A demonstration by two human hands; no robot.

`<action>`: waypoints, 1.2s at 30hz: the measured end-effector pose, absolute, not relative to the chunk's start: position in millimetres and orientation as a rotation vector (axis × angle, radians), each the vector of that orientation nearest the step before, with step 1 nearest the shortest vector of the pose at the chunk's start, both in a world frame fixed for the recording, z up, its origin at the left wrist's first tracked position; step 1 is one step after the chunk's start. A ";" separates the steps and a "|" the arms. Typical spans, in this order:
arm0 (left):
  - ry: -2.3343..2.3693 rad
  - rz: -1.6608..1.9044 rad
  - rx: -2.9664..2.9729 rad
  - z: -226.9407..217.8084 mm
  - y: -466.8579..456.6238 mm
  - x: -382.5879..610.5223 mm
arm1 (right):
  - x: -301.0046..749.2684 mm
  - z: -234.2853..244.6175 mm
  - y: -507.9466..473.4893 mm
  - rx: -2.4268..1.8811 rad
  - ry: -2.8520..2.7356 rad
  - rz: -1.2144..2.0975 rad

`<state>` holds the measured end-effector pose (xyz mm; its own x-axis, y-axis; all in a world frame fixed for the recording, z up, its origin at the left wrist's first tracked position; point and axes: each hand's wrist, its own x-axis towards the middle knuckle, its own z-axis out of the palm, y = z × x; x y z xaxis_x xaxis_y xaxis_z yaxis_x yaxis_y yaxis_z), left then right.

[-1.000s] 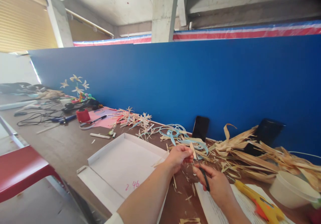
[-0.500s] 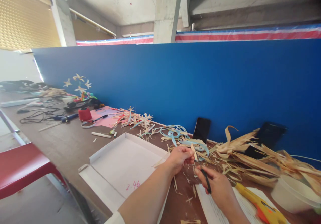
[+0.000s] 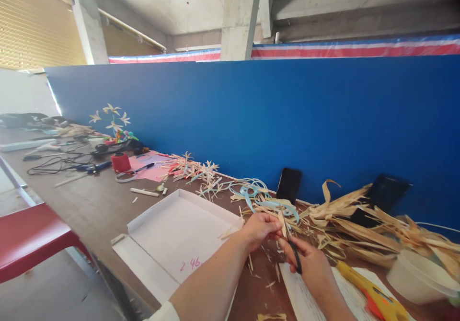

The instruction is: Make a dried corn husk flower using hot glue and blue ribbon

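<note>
Between the fingertips of my left hand (image 3: 262,230) a small pale piece of dried husk (image 3: 282,221) is pinched, its tip pointing up. My right hand (image 3: 309,263) is closed around the black handles of a pair of scissors (image 3: 296,257). The scissor blades lie close by the husk piece and are mostly hidden by my fingers. Both hands nearly meet above the brown table, right of a shallow white box lid (image 3: 172,230). Small pale scraps are scattered on the table below them.
Dried husks (image 3: 359,230) lie to the right, beside a yellow glue gun (image 3: 377,292) and a white tub (image 3: 420,275). A phone (image 3: 289,185) leans on the blue partition (image 3: 230,115). Light-blue ribbon (image 3: 251,191) and husk flowers (image 3: 206,172) lie behind the lid.
My left hand and the husk piece have shifted slightly right, closer to my right hand. The scissor blades, visible before, are now mostly covered.
</note>
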<state>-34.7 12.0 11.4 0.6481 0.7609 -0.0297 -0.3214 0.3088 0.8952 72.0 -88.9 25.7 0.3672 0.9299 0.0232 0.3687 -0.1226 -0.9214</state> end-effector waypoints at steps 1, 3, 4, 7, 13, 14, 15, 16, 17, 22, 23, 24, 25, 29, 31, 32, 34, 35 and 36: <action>0.502 0.755 1.022 12.0 11.8 -34.9 | 72.9 25.6 -89.0 -1.695 -1.180 0.738; 0.489 0.755 1.017 12.8 11.6 -35.2 | 74.9 25.7 -89.1 -1.710 -1.224 0.721; 0.484 0.755 1.015 12.9 11.6 -35.3 | 75.7 25.8 -89.1 -1.715 -1.240 0.711; 0.487 0.761 1.024 12.2 11.8 -34.6 | 77.0 26.6 -89.1 -1.716 -1.254 0.700; 0.513 0.769 1.076 13.1 11.3 -35.4 | 84.9 18.8 -86.5 -1.618 -1.028 0.743; 0.526 0.772 1.092 13.7 11.2 -35.8 | 87.9 16.3 -85.7 -1.586 -0.958 0.736; 0.538 0.774 1.112 14.3 11.0 -36.2 | 91.1 13.8 -84.9 -1.549 -0.891 0.726; 0.548 0.776 1.134 14.9 10.7 -36.4 | 94.2 11.8 -84.2 -1.500 -0.828 0.719; 0.558 0.779 1.159 15.3 10.3 -36.4 | 97.0 10.3 -83.7 -1.448 -0.778 0.719; 0.621 0.706 1.349 17.1 5.0 -35.2 | 101.4 10.9 -84.4 -1.278 -0.730 0.816; 0.623 0.673 1.393 17.5 3.7 -35.4 | 100.7 11.7 -84.9 -1.262 -0.740 0.830; 0.620 0.640 1.436 18.0 2.6 -35.8 | 99.8 12.3 -85.3 -1.249 -0.747 0.838; 0.613 0.614 1.475 18.2 1.7 -36.4 | 98.9 12.7 -85.6 -1.239 -0.752 0.842; 0.568 0.550 1.580 16.2 1.6 -38.4 | 98.6 11.5 -85.8 -1.252 -0.775 0.856; 0.548 0.528 1.594 14.2 2.4 -38.6 | 100.2 9.5 -85.3 -1.256 -0.788 0.864; 0.541 0.517 1.596 13.7 2.5 -38.5 | 101.0 8.4 -85.1 -1.253 -0.794 0.863; 0.533 0.497 1.605 14.0 2.0 -38.5 | 102.2 6.7 -84.7 -1.247 -0.805 0.853; 0.536 0.490 1.608 14.9 1.4 -38.6 | 102.4 6.2 -84.8 -1.248 -0.809 0.845; 0.544 0.486 1.608 16.0 0.7 -38.7 | 102.3 6.2 -84.9 -1.253 -0.814 0.840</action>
